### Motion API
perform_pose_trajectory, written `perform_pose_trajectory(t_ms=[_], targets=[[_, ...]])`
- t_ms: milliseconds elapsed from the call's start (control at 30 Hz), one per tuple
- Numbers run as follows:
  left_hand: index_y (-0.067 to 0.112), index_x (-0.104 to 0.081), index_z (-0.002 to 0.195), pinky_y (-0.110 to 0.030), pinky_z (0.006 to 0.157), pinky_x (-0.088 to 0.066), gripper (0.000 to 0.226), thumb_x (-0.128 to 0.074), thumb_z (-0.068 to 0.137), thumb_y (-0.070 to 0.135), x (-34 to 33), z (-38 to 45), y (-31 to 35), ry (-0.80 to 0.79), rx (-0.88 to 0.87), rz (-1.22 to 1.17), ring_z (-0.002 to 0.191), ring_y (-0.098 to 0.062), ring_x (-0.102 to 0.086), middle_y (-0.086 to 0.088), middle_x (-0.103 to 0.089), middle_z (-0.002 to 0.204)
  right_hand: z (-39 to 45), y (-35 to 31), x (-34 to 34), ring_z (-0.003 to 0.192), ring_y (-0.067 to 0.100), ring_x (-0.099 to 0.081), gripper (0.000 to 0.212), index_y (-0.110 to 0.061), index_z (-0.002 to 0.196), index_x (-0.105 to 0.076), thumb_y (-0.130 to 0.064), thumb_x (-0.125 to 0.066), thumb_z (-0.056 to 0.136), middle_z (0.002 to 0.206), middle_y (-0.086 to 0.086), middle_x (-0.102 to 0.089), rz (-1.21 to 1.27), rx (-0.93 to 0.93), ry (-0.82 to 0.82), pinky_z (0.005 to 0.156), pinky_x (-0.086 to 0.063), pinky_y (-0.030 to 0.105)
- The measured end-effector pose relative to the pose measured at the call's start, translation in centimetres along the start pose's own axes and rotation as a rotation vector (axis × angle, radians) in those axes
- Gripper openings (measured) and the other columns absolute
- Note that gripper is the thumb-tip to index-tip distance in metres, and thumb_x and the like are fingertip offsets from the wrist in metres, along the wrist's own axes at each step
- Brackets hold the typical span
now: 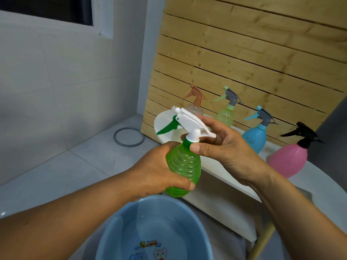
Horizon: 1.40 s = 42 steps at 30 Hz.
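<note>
Green spray bottle [183,167] gripped in left hand [159,171].

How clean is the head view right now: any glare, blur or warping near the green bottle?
Head view: dim, even light, soft shadows; green spray bottle, left hand and right hand look sharp; wide-angle warping bends the wooden slat panel; small glints on the blue basin.
</note>
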<state>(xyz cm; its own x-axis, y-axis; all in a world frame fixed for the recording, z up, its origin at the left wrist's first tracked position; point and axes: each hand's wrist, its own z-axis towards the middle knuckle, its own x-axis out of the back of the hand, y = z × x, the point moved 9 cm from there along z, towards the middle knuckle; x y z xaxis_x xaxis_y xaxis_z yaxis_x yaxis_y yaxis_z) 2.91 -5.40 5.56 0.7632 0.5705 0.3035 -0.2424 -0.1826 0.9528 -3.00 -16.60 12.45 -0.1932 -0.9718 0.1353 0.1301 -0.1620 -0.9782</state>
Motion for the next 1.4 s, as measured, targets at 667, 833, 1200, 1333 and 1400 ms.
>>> perform_pose_trajectory(t_ms=[667,833,1200,1333,1400], targets=[[0.039,-0.055,0.121,-0.039,0.081,-0.063,0.079,-0.097,0.058,0.021,0.3,0.0,0.0,0.246,-0.003,-0.026,0.088,-0.005,-0.071,0.011,-0.072,0.100,-1.0,0.2,-0.8,0.065,0.005,-0.069,0.039,-0.011,0.095,-0.057,-0.021,-0.081,0.067,0.074,-0.012,-0.071,-0.026,0.163,0.320,0.062,-0.055,0.020],[0.040,-0.054,0.121,-0.033,0.081,-0.062,0.077,-0.097,0.059,0.023,0.6,0.0,0.1,0.234,0.009,-0.027,0.091,-0.005,-0.069,0.011,-0.070,0.102,-0.8,0.5,-1.1,0.103,0.005,-0.069,0.023,-0.023,0.120,-0.069,-0.020,-0.060,0.099,0.109,-0.008,-0.074,-0.076,0.117,0.202,0.083,-0.052,0.018],[0.041,-0.055,0.120,-0.033,0.081,-0.063,0.077,-0.097,0.059,0.018,0.1,-0.2,-0.1,0.219,0.003,-0.026,0.087,0.000,-0.070,0.013,-0.072,0.102,-1.4,1.1,-1.1,0.087,0.012,-0.072,0.041,-0.018,0.102,-0.059,-0.023,-0.086,0.071,0.094,-0.006,-0.073,-0.046,0.163,0.356,0.071,-0.057,0.026],[0.039,-0.056,0.118,-0.032,0.083,-0.061,0.076,-0.098,0.058,0.020,0.2,-0.1,-0.1,0.234,0.013,-0.052,0.088,-0.002,-0.070,0.013,-0.072,0.101,-1.4,0.8,-1.4,0.104,0.005,-0.066,0.024,-0.025,0.123,-0.065,-0.022,-0.061,0.099,0.109,-0.010,-0.070,-0.156,0.140,0.257,0.083,-0.052,0.020],[0.040,-0.055,0.119,-0.032,0.083,-0.061,0.076,-0.098,0.059,0.020,0.4,-0.1,-0.1,0.231,0.008,-0.045,0.090,-0.003,-0.070,0.013,-0.071,0.102,-1.4,0.4,-1.7,0.107,0.009,-0.065,0.025,-0.023,0.124,-0.067,-0.017,-0.056,0.102,0.112,-0.007,-0.070,-0.185,0.153,0.215,0.085,-0.051,0.019]])
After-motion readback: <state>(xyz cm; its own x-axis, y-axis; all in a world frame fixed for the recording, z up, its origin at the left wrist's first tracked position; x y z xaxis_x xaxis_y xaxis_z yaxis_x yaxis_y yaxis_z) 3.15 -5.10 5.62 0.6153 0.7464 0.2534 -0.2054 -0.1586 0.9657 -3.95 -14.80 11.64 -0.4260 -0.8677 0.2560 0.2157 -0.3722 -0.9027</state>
